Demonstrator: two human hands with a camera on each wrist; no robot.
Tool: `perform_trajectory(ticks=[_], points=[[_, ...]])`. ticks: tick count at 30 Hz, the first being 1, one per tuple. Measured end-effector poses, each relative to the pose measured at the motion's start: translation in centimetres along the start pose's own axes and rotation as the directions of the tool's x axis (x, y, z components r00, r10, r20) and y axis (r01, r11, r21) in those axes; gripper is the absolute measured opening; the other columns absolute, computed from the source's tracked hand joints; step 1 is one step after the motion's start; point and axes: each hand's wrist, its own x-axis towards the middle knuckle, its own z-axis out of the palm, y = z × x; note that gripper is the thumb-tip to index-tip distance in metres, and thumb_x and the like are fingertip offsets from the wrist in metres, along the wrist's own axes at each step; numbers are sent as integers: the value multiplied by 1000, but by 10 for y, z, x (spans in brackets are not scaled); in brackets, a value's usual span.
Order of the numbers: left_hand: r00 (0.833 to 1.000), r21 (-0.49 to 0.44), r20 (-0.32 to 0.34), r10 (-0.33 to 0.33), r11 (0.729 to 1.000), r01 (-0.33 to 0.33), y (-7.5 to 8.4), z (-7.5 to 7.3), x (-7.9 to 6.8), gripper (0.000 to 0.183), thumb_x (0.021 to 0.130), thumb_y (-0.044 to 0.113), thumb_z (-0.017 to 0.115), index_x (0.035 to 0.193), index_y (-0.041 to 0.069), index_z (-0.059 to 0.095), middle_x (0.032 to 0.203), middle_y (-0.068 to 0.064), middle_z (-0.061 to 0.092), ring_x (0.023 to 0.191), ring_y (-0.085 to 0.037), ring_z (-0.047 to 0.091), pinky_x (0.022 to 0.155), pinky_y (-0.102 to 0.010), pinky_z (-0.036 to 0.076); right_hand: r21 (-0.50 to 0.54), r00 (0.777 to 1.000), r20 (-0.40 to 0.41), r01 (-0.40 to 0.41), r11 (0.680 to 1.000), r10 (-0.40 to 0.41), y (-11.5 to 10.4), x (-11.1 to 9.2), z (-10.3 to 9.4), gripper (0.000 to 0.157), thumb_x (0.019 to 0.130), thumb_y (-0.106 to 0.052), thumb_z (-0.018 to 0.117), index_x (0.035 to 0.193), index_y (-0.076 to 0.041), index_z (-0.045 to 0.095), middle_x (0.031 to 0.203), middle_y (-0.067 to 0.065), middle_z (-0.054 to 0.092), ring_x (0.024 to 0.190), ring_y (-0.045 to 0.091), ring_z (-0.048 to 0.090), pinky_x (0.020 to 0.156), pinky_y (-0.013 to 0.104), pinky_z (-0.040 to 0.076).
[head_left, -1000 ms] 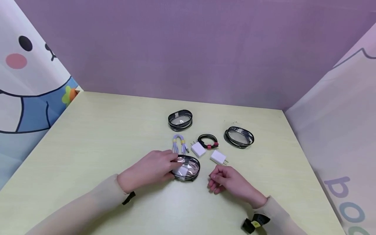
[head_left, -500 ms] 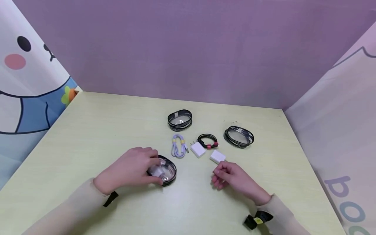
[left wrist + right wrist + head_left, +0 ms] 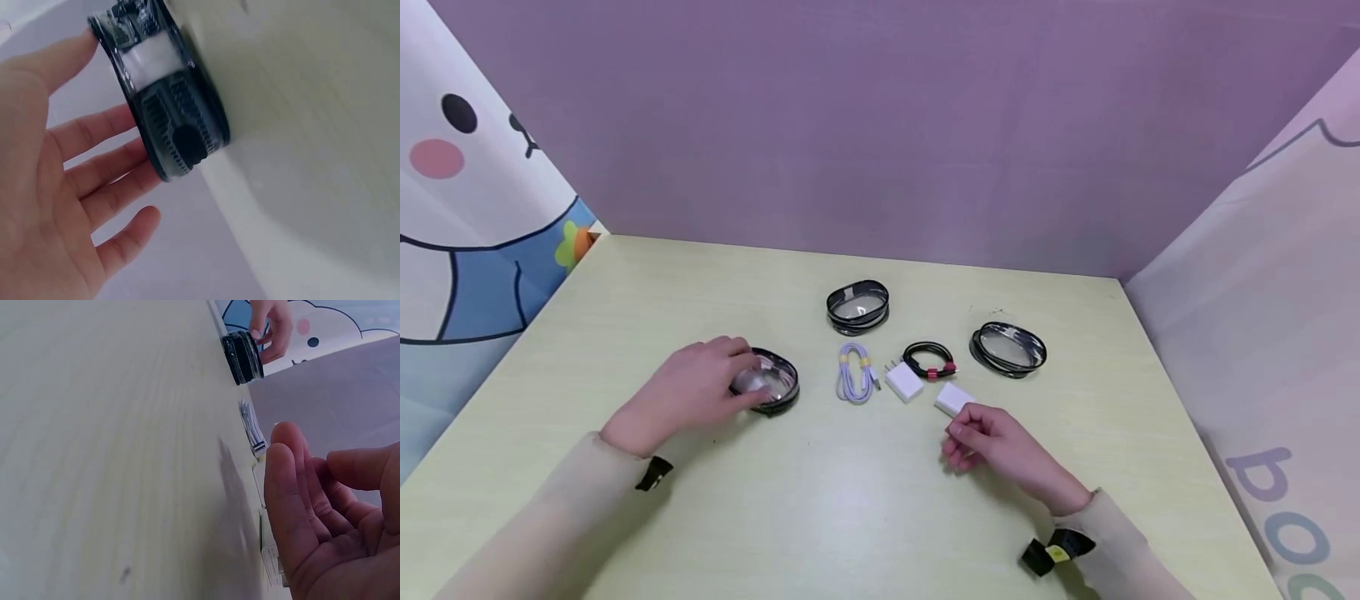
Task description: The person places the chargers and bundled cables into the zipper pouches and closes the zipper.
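Observation:
With thumb and fingers, my left hand (image 3: 688,385) grips the rim of a clear oval zip pouch with black trim (image 3: 781,392) on the left of the table. Something pale shows inside the pouch, too blurred to name. In the left wrist view the pouch (image 3: 181,119) stands on its side, its edge between the thumb and fingers. My right hand (image 3: 996,450) hangs loosely curled just in front of a white plug charger (image 3: 952,397), holding nothing. A second white charger (image 3: 904,382) lies beside a bundled lilac cable (image 3: 854,399) and a coiled black cable with red ties (image 3: 935,374).
Two more clear pouches with black trim stand behind the cables, one back centre (image 3: 859,323) and one to the right (image 3: 1009,368). A purple partition (image 3: 865,133) rises along the table's (image 3: 850,517) far edge, with printed cloth on both sides.
My left hand has carried the pouch leftward, and lately farther back, away from the cables and chargers. My right hand has shifted slightly towards the nearer charger.

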Motion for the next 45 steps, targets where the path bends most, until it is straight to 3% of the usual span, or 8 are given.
perform_trajectory(ticks=[6, 15, 19, 31, 45], points=[[997, -23, -23, -76, 997, 76, -23, 2, 2, 45, 89, 42, 73, 110, 3, 71, 107, -13, 66, 91, -30, 64, 77, -50, 54, 3, 1000, -3, -11, 1000, 11, 2, 0, -1, 18, 103, -5, 48, 105, 11, 55, 96, 20, 67, 85, 29, 68, 76, 38, 59], [993, -39, 1, -119, 992, 119, -42, 1, 6, 47, 91, 38, 71, 119, 1, 68, 115, -17, 64, 101, -35, 63, 85, -55, 51, 0, 1000, 3, -1, 1000, 1, 2, 1, -3, 19, 104, -6, 48, 105, 12, 54, 97, 21, 67, 85, 30, 68, 77, 39, 59], [995, -71, 4, -102, 992, 102, -45, 1, 9, 43, 91, 36, 72, 118, 3, 70, 115, -15, 65, 104, -35, 62, 88, -54, 50, -2, 1000, 2, 1, 1000, -1, 2, 0, -3, 19, 104, -6, 48, 105, 12, 54, 98, 22, 67, 85, 29, 68, 77, 39, 59], [998, -190, -56, -25, 982, 14, -32, 2, 30, 18, 95, 25, 67, 106, 12, 74, 106, -1, 68, 93, -21, 62, 80, -43, 51, -29, 1000, -5, 26, 999, -26, 2, 4, -6, 18, 104, -9, 49, 104, 8, 56, 97, 20, 67, 86, 28, 68, 77, 39, 59], [999, -248, -29, -19, 969, 11, -4, 11, 73, 24, 95, 28, 67, 111, 11, 73, 113, -4, 67, 101, -25, 62, 87, -44, 51, -60, 999, -14, 43, 997, -44, -8, 13, -4, 20, 104, -8, 50, 106, 10, 56, 96, 19, 67, 87, 27, 67, 78, 39, 58]])
